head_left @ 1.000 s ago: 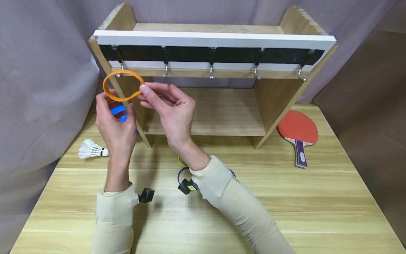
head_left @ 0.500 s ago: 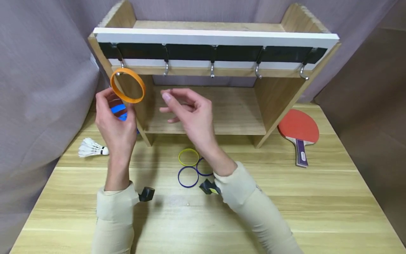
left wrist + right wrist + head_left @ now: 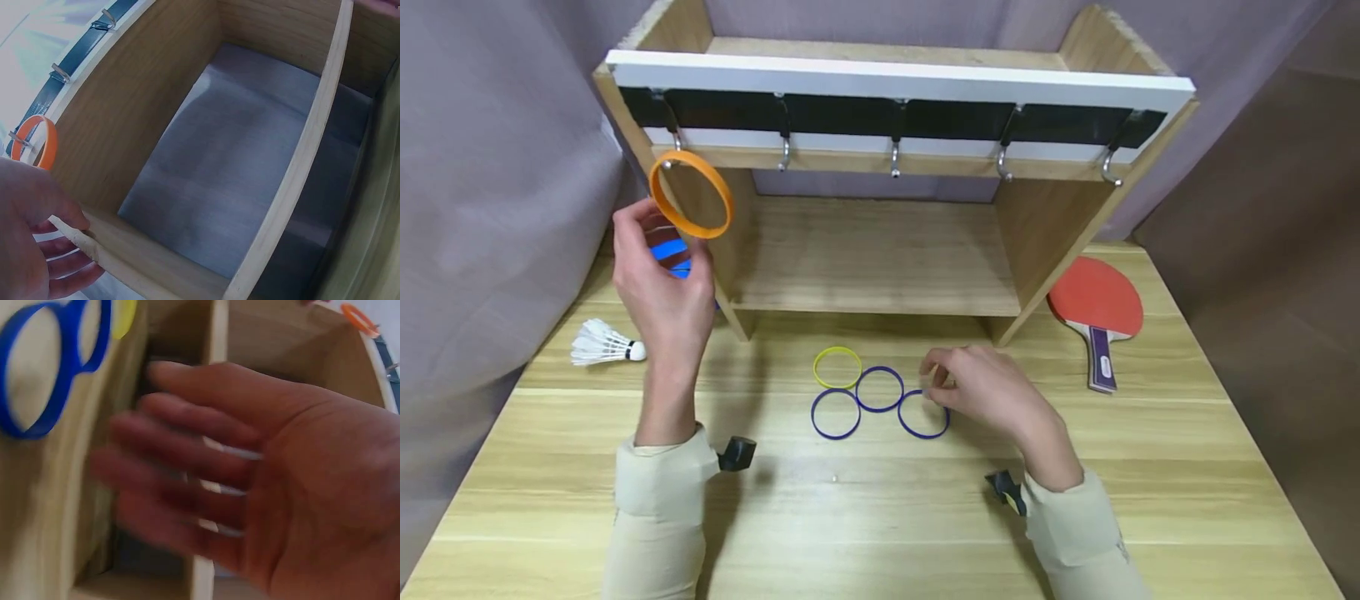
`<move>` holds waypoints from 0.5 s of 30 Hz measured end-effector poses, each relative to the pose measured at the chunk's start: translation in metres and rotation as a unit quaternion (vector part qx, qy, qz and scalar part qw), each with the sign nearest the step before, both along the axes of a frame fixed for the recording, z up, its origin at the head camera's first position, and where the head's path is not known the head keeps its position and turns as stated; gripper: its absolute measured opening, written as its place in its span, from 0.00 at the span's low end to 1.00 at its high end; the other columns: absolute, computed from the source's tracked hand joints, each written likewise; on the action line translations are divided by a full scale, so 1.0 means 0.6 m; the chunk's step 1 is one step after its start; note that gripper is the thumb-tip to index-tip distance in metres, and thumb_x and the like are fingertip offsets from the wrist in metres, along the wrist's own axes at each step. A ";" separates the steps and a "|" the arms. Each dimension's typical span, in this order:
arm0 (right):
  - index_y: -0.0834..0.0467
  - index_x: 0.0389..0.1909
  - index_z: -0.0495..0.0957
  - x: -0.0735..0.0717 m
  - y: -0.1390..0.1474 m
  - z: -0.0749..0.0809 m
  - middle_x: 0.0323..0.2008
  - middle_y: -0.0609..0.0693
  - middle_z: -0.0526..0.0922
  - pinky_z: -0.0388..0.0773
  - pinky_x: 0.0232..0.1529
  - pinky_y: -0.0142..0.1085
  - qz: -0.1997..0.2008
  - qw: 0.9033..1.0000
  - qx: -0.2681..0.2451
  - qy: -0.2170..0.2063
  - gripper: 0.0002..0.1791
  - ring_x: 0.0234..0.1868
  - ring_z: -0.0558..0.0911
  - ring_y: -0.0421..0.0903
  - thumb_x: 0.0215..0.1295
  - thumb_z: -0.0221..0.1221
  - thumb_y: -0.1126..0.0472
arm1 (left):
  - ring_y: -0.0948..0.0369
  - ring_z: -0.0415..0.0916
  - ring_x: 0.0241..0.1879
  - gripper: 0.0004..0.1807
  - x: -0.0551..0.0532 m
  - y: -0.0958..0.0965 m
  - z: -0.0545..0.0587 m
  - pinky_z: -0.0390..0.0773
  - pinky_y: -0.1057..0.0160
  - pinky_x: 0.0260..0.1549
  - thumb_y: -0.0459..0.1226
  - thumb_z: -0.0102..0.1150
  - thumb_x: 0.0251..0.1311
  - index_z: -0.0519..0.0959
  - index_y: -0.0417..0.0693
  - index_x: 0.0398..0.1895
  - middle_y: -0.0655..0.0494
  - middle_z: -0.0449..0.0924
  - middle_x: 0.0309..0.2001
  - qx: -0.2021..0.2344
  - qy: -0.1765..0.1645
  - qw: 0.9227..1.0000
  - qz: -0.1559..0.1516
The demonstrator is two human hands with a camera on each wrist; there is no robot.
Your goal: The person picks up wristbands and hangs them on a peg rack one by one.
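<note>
My left hand (image 3: 662, 292) grips the front edge of the left side panel of a wooden shelf (image 3: 880, 250), thumb inside and fingers outside in the left wrist view. Just above it, an orange ring (image 3: 727, 204) hangs on the leftmost hook of the shelf's front rail, slightly tilted. My right hand (image 3: 992, 392) is over the table, fingers loosely bent and holding nothing, its fingertips right at the rightmost blue ring (image 3: 924, 437). Two more blue rings, one in the middle (image 3: 880, 411), and a yellow ring (image 3: 837, 348) lie flat in a cluster beside it.
Several metal hooks (image 3: 895, 158) line the black strip on the white rail (image 3: 895, 73). A red table tennis bat (image 3: 1097, 296) lies right of the shelf. A shuttlecock (image 3: 601, 343) lies at the left, and a blue object (image 3: 668, 249) shows partly behind my left hand.
My right hand has let go of the orange ring, which now hangs from the leftmost hook, and has moved right and down to the rings on the table. The left hand keeps its grip.
</note>
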State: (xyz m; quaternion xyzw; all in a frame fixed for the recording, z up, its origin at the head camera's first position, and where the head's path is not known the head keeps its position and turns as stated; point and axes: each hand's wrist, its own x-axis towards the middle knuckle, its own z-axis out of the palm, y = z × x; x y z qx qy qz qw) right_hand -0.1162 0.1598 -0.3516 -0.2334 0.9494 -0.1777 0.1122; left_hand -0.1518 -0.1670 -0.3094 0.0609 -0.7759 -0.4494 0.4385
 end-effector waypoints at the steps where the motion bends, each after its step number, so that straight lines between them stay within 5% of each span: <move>1: 0.55 0.43 0.83 0.001 0.005 -0.008 0.32 0.42 0.84 0.79 0.36 0.42 0.004 1.000 0.023 -0.004 0.13 0.35 0.82 0.42 0.60 0.68 0.56 | 0.63 0.79 0.43 0.19 0.000 0.000 0.000 0.82 0.66 0.39 0.33 0.64 0.59 0.74 0.44 0.54 0.54 0.77 0.48 0.001 0.000 1.000 0.000; 4: 0.56 0.43 0.82 0.000 0.013 -0.029 0.31 0.43 0.82 0.77 0.35 0.41 0.007 0.998 0.062 -0.020 0.15 0.33 0.79 0.41 0.59 0.69 0.54 | 0.62 0.79 0.42 0.19 0.001 -0.001 0.000 0.82 0.67 0.39 0.34 0.64 0.59 0.74 0.43 0.54 0.54 0.77 0.47 0.001 -0.001 1.000 0.004; 15: 0.53 0.33 0.80 -0.015 0.017 -0.061 0.25 0.39 0.77 0.71 0.26 0.36 -0.003 0.999 0.050 -0.007 0.07 0.27 0.74 0.41 0.57 0.70 0.59 | 0.63 0.78 0.44 0.20 0.003 0.003 0.002 0.82 0.65 0.42 0.33 0.64 0.59 0.74 0.43 0.55 0.53 0.77 0.49 0.000 -0.002 1.000 0.000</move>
